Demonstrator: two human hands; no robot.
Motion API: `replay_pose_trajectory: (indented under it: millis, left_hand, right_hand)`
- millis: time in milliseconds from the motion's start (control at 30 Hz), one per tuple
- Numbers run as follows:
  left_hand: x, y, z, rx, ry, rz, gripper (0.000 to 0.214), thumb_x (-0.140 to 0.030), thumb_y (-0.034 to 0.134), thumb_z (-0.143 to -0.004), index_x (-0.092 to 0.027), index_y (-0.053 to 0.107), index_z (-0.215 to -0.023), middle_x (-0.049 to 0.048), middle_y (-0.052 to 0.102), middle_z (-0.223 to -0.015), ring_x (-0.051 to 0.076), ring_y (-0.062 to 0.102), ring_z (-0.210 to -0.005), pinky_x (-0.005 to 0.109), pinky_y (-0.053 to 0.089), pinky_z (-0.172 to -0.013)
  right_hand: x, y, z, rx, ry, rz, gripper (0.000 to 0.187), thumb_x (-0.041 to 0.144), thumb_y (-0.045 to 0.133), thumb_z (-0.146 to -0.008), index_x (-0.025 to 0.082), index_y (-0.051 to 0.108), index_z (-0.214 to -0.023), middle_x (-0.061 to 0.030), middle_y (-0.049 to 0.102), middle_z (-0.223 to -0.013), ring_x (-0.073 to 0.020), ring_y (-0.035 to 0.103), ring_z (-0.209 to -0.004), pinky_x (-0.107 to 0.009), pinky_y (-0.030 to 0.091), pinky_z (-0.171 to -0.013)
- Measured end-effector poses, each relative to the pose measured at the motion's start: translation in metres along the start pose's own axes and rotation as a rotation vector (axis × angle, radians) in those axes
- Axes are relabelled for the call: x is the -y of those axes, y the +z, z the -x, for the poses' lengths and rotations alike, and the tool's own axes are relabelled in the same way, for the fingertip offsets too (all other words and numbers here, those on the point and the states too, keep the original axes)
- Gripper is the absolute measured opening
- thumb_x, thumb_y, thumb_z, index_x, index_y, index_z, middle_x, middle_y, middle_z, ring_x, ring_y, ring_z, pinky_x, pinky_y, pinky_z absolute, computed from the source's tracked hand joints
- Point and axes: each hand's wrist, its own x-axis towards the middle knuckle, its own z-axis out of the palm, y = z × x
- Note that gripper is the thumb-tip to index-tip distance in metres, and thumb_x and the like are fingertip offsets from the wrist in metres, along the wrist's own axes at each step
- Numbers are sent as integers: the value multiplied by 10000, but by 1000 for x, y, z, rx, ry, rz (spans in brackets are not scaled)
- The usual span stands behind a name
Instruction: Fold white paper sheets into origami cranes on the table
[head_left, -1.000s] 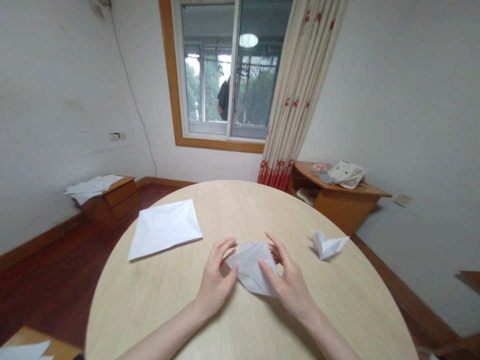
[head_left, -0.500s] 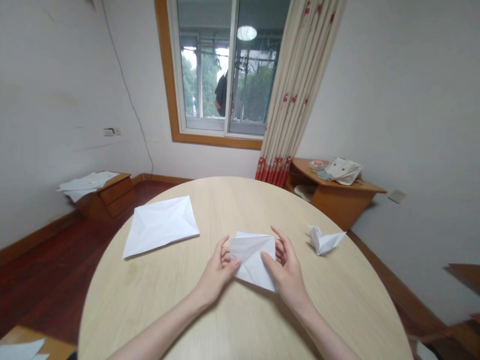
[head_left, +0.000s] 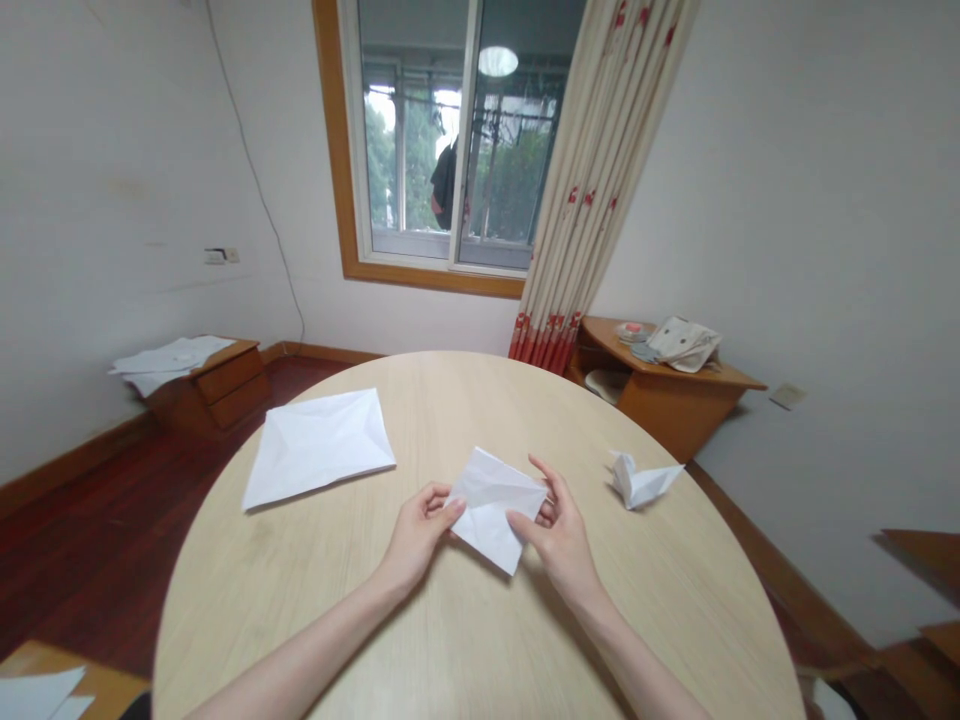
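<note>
Both my hands hold a partly folded white paper point(head_left: 491, 505) a little above the round wooden table point(head_left: 450, 640). My left hand point(head_left: 416, 530) pinches its left corner between thumb and fingers. My right hand point(head_left: 559, 530) grips its right edge, thumb on top and fingers behind. The paper is a folded diamond-like shape, tilted with one corner pointing down towards me.
A creased, unfolded white sheet point(head_left: 319, 445) lies on the table's far left. A finished white paper bird point(head_left: 641, 480) sits at the right. A low wooden cabinet point(head_left: 206, 375) with papers stands left; a corner shelf point(head_left: 667, 385) with a bag stands right by the curtain point(head_left: 592, 180).
The paper has been lifted off the table and turned in my hands; my fingers went from pressing on it to pinching its edges. The view shifted slightly.
</note>
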Motion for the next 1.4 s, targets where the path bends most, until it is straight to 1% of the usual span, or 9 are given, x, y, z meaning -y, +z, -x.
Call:
replay_pose_trajectory:
  millis: [233,467,600,733,900,1033,1167,1267,1400]
  left_hand:
    - [-1,-7,-4,-204,18,33,465,-552,781,-553,-133,633,-690,-8,603,-529,127,529,-515,225,389,-541]
    - [2,-13,-9,-223,66,6,449,-559,741,-592,-129,658,-688,5,619,-553,138,547,-531,225,390,-534]
    - [0,-14,-10,-198,31,-76,411,-530,742,-581,-141,661,-684,9,637,-561,149,560,-527,230,389,-523]
    - [3,-16,-12,-147,46,-142,330,-464,734,-605,-146,677,-670,37,686,-636,178,602,-601,246,416,-573]
    - [5,-19,-9,-98,153,-494,262,-427,625,-760,-184,722,-746,33,709,-732,204,608,-674,273,411,-627]
    - [3,-20,-6,-122,231,-761,182,-349,597,-806,-234,732,-766,25,714,-802,223,620,-768,290,415,-688]
    - [8,-21,-6,-110,348,-936,232,-237,493,-859,-220,721,-899,55,698,-873,246,600,-876,335,420,-778]
    - [13,-21,-7,-89,352,-1005,312,-135,445,-844,-185,679,-1044,79,688,-960,256,577,-948,371,421,-845]
    - [13,-20,-7,-55,344,-1085,343,-84,438,-825,-167,640,-1090,72,662,-1015,241,545,-984,380,423,-898]
  right_hand:
    - [0,-2,-1,33,-9,142,410,274,673,-632,174,606,-1024,-42,677,-861,-169,592,-669,-265,461,-566]
    - [-2,-3,0,98,15,260,275,336,575,-745,182,603,-970,-24,674,-723,-178,602,-635,-272,451,-554]
    - [-3,-4,2,59,-135,508,273,341,513,-821,197,590,-1039,-70,678,-890,-225,626,-820,-367,495,-735]
    - [-6,-3,5,44,-382,670,330,292,492,-851,195,544,-1162,-126,615,-1122,-279,557,-1048,-483,448,-912]
    - [-8,-1,7,194,-536,759,328,170,466,-860,228,586,-1159,-113,607,-1169,-278,539,-1100,-506,448,-933]
    - [-11,-1,8,409,-571,769,402,90,419,-854,230,608,-1179,-96,629,-1188,-248,561,-1114,-477,473,-945]
    - [-16,1,10,560,-558,743,442,77,435,-847,238,600,-1224,-75,607,-1267,-223,555,-1174,-428,475,-990]
    - [-19,1,11,596,-523,791,427,111,448,-861,219,589,-1249,-88,561,-1325,-243,505,-1241,-456,441,-1029]
    - [-17,1,11,719,-405,948,436,121,396,-900,151,530,-1314,-123,479,-1393,-239,435,-1299,-429,380,-1081]
